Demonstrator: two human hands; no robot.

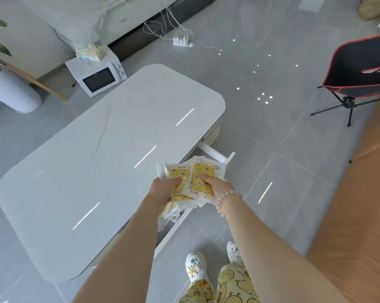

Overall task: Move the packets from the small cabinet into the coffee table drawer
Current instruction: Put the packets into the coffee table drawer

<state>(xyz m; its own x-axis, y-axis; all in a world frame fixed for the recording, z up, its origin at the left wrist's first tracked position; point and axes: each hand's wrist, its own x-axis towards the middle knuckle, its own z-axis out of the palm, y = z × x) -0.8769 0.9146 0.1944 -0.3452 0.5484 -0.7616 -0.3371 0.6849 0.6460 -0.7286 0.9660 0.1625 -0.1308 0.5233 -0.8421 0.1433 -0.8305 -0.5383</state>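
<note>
Both of my hands hold a bunch of yellow and white packets (201,176) just above the open drawer (215,153) of the white coffee table (97,167). My left hand (163,190) grips the left part of the bunch. My right hand (214,186), with a bead bracelet at the wrist, grips the right part, thumb on top of one packet. More packets (170,213) lie inside the drawer below my hands. The small cabinet is not in view.
An orange sofa (355,215) runs along the right. A black folding chair with red trim (364,68) stands at the far right. A white microwave (97,75) sits on the floor beyond the table, near a power strip with cables (182,41). My feet stand beside the drawer.
</note>
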